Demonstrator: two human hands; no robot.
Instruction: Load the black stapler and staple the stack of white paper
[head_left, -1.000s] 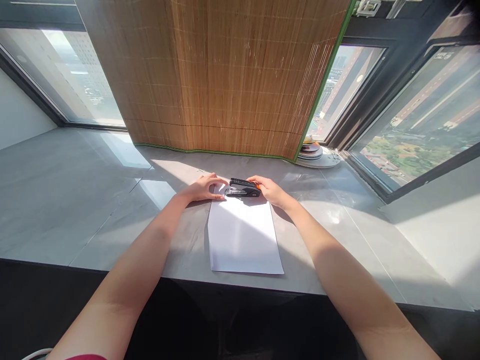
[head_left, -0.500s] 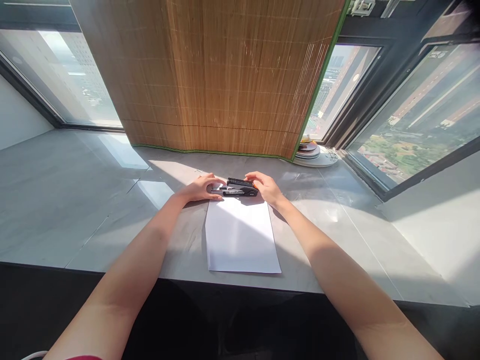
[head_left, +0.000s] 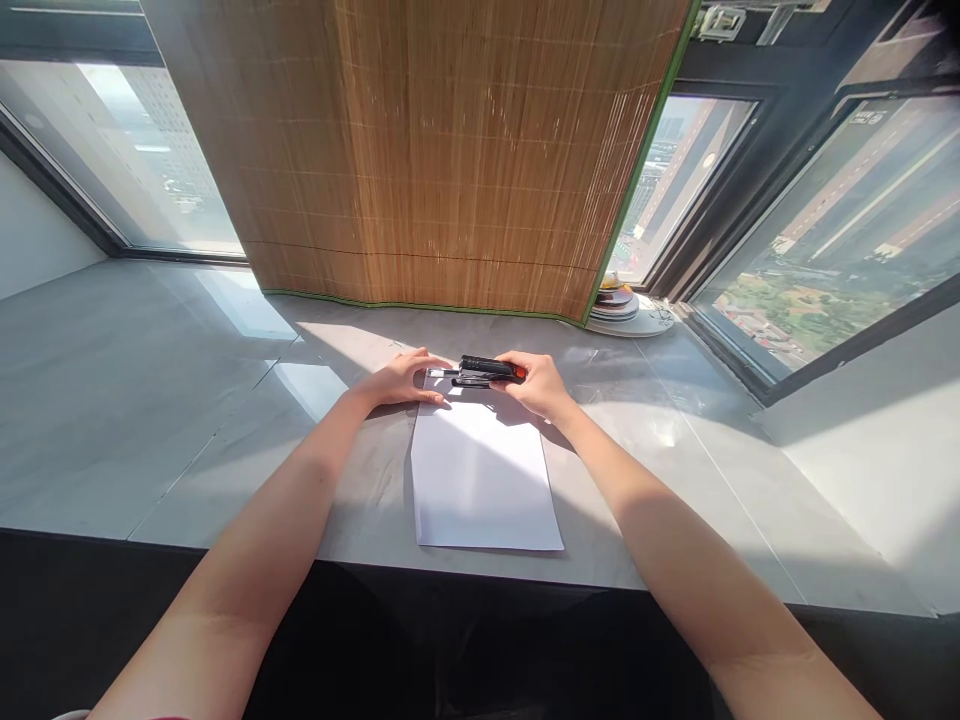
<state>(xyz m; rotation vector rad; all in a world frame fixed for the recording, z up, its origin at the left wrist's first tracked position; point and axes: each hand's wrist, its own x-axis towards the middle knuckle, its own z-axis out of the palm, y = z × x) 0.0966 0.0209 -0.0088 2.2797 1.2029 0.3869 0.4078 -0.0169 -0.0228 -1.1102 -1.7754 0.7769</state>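
My right hand (head_left: 536,385) is closed round the rear end of a black stapler (head_left: 487,370) that has a small orange-red patch near my fingers. The stapler's upper arm stands apart from its lower part, and a slim silver piece sticks out at its left end. My left hand (head_left: 409,380) is curved in a C around that left end, thumb and fingers apart; whether a fingertip touches the metal I cannot tell. Beneath the stapler lies white paper (head_left: 480,480), with its top edge under my hands and the stapler's shadow on it.
The paper rests on a grey tiled ledge (head_left: 247,450) with a dark front edge. Behind it hangs a bamboo blind (head_left: 450,160) with green edging. A stack of plates (head_left: 619,310) stands at the back right by the windows.
The stapler has risen slightly off the paper and shifted a little right. My right hand's grip now wraps further round its rear end. The left hand has hardly moved.
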